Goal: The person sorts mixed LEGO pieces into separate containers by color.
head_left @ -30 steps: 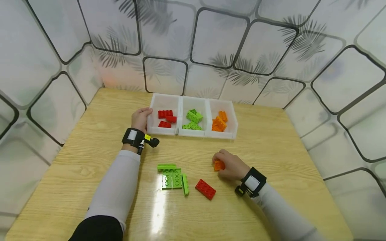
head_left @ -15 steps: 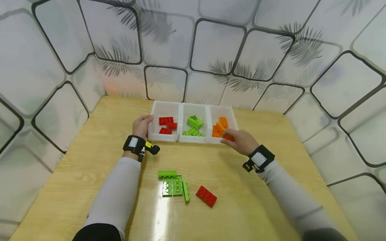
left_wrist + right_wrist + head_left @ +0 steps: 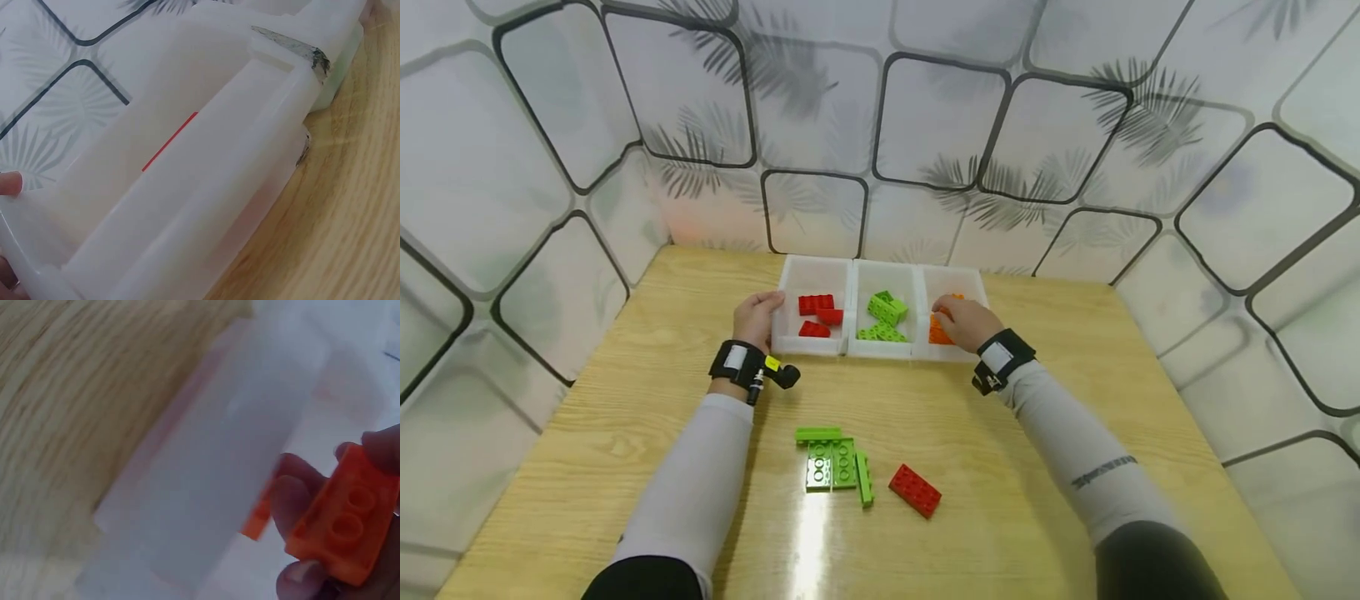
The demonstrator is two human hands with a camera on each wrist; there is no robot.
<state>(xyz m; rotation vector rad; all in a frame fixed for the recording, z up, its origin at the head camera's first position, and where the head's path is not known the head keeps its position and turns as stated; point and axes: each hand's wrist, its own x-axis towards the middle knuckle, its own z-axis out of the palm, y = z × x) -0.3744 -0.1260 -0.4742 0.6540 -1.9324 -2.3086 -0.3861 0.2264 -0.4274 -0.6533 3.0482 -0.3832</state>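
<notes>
My left hand [image 3: 756, 320] grips the outer left wall of the white left bin [image 3: 787, 342]; fingertips show at the bin's end in the left wrist view. My right hand [image 3: 967, 322] reaches into the right bin [image 3: 984, 292]. Between its fingers and thumb it holds an orange toy building brick [image 3: 351, 515], studs showing in the right wrist view. Another orange brick [image 3: 256, 519] shows partly behind the bin's wall. Red bricks [image 3: 816, 305] lie in the left bin, lime green bricks [image 3: 887, 309] in the middle one. The right hand covers part of the orange pile.
On the table [image 3: 1000, 500], nearer me, lie several green bricks [image 3: 831, 465] laid close together, two of them on their sides. A red brick [image 3: 915, 491] lies just right of them. A patterned curtain [image 3: 820, 100] stands behind and beside the table.
My right hand has carried the orange brick from the table near the red brick, up and over the front wall, into the right bin. The left hand keeps its grip on the left bin.
</notes>
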